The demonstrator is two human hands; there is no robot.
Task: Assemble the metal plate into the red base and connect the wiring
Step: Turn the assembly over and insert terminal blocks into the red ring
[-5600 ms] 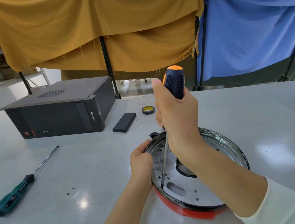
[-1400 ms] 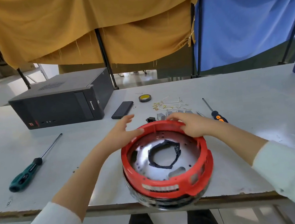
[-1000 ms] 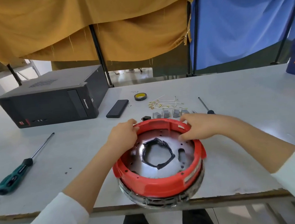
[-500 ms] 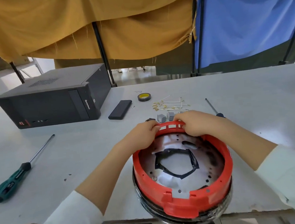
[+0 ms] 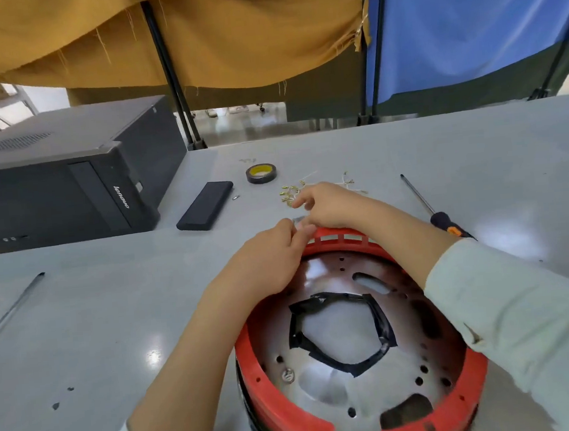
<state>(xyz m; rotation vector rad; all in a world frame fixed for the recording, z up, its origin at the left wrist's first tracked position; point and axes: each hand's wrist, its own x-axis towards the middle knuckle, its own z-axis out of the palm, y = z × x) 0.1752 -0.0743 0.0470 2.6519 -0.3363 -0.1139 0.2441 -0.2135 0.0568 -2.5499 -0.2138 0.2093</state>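
Red base (image 5: 294,417) with metal plate (image 5: 329,386) seated inside, at table's (image 5: 97,334) near edge.
Both hands meet at the base's far rim: left hand (image 5: 266,261) and right hand (image 5: 330,204) pinch a small grey part (image 5: 298,219) between fingertips. Loose brass terminals (image 5: 290,194) lie just beyond the rim, nearer the right hand.

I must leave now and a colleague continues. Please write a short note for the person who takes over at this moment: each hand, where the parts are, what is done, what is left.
Left hand: at the far rim of the red base, fingers curled; together with the right it pinches a small grey part.
Right hand: just beyond that rim, fingers on the same part.
Metal plate: sits inside the red base, at the table's near edge; black tape lines its centre opening.
Brass terminals and thin wires lie beyond the hands; orange-handled screwdriver to the right.
Done: plate in base.
Left: wiring; no wire attached that I can see.
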